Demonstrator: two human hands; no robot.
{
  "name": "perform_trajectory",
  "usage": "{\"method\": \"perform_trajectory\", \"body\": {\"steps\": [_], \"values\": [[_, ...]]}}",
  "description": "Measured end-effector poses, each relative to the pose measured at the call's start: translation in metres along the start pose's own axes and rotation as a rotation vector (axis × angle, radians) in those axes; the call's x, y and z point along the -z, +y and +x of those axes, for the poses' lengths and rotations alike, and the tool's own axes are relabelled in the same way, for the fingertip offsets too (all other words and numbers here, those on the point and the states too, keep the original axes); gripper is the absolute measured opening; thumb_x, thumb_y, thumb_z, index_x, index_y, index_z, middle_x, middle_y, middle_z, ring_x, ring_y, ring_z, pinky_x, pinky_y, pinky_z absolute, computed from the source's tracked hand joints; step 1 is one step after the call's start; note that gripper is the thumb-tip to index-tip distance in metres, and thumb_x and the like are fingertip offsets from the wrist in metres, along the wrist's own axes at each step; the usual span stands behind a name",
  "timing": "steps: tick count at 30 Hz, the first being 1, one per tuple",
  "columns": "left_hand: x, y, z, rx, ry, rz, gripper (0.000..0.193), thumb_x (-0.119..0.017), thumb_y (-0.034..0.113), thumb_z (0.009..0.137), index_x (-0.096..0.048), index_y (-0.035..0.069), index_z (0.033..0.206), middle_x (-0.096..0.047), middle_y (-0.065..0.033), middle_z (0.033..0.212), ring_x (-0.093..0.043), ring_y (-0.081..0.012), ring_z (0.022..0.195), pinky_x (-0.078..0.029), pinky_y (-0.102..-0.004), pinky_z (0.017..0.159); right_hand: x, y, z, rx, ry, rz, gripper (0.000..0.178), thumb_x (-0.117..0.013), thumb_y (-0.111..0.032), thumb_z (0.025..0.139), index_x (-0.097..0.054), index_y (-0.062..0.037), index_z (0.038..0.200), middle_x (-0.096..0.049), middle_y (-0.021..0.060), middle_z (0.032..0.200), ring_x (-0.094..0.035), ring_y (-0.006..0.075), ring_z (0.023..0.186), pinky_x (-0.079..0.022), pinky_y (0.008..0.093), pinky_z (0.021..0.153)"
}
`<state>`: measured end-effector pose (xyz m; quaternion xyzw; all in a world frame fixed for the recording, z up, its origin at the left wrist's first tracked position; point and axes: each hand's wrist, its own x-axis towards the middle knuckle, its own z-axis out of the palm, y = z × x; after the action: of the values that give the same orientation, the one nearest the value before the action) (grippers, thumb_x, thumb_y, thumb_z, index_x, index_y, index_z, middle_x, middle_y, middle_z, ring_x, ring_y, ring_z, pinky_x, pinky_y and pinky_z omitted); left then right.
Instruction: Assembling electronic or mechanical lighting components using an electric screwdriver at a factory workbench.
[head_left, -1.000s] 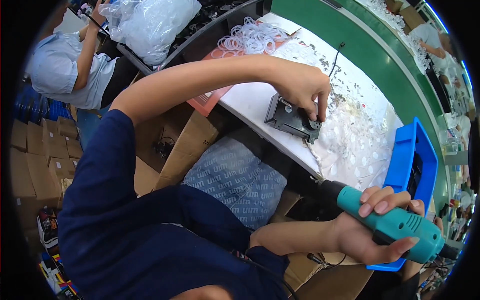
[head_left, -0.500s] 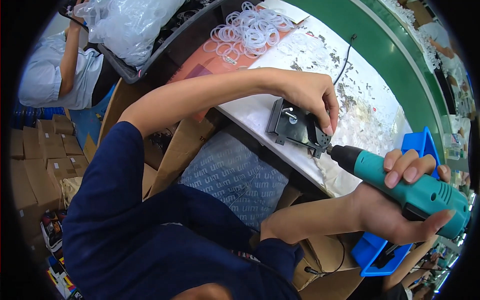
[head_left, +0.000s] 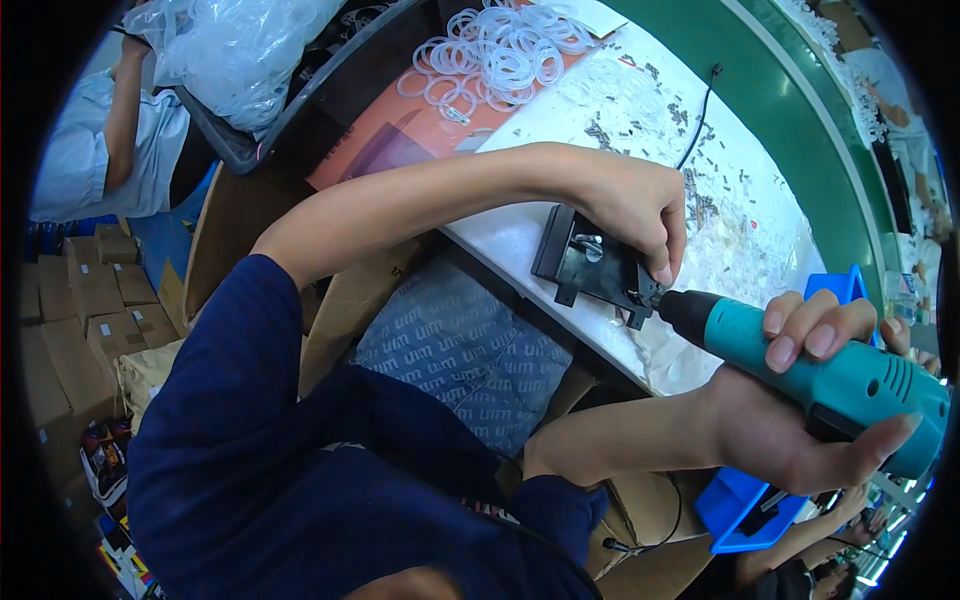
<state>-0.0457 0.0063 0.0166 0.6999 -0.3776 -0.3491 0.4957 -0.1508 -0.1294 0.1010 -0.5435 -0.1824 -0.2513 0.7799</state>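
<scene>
My left hand (head_left: 640, 215) reaches across from the left and bends over a black box-like fixture (head_left: 598, 268) at the near edge of the white work surface. Its thumb and fingers close on the fixture's right end; some fingers are hidden behind the hand. A shiny metal lever or pin (head_left: 588, 246) stands on the fixture's top. Wrapped in my right hand (head_left: 770, 425) is a teal electric screwdriver (head_left: 757, 338) with a black nose. The tool lies nearly level, its tip against or very close to the fixture's right end. I cannot make out a screw there.
Clear plastic rings (head_left: 505, 50) are heaped on an orange sheet (head_left: 370, 145). Small dark metal pieces (head_left: 700, 150) lie scattered beyond my left hand, near a black cable (head_left: 703, 110). Blue bins (head_left: 735, 510) flank my right forearm. A black crate (head_left: 235, 150) holds plastic bags; a person stands behind it.
The fixture has tipped and turned slightly under my left hand, and its lever shows from another angle. The hand has shifted a little right. The screwdriver stays at the fixture's right end.
</scene>
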Motion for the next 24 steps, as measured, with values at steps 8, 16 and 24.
{"method": "perform_trajectory", "body": {"steps": [8, 16, 24], "values": [[-0.001, -0.001, -0.002, 0.02, 0.027, -0.002, 0.02, -0.071, 0.014, 0.072, -0.071, 0.002, 0.089, -0.069, -0.0088, 0.081, -0.063, -0.0171, 0.074, -0.047, -0.029, 0.07, 0.001, 0.007, 0.001, -0.034, -0.027, 0.011, 0.052, -0.049, -0.049, 0.085, -0.048, -0.0028, 0.109, -0.048, 0.0095, 0.074, -0.045, 0.0137, 0.053, -0.037, 0.028, 0.054], [-0.004, -0.008, 0.0, -0.071, 0.08, -0.026, 0.02, -0.071, 0.013, 0.069, -0.073, 0.003, 0.086, -0.069, -0.0083, 0.074, -0.062, -0.0141, 0.066, -0.048, -0.028, 0.064, -0.016, 0.016, -0.002, 0.006, 0.073, -0.1, 0.047, -0.048, -0.047, 0.086, -0.05, -0.0032, 0.104, -0.047, 0.0088, 0.067, -0.04, 0.0124, 0.044, -0.035, 0.0255, 0.044], [-0.003, -0.011, 0.001, -0.118, 0.082, -0.031, 0.018, -0.07, 0.009, 0.069, -0.071, 0.001, 0.085, -0.068, -0.0111, 0.084, -0.063, -0.0203, 0.079, -0.047, -0.0296, 0.074, -0.02, 0.018, 0.01, -0.132, 0.026, -0.013, 0.052, -0.059, -0.04, 0.078, -0.037, 0.0012, 0.101, -0.046, 0.0155, 0.059, -0.041, 0.0185, 0.038, -0.035, 0.0265, 0.033]]}}
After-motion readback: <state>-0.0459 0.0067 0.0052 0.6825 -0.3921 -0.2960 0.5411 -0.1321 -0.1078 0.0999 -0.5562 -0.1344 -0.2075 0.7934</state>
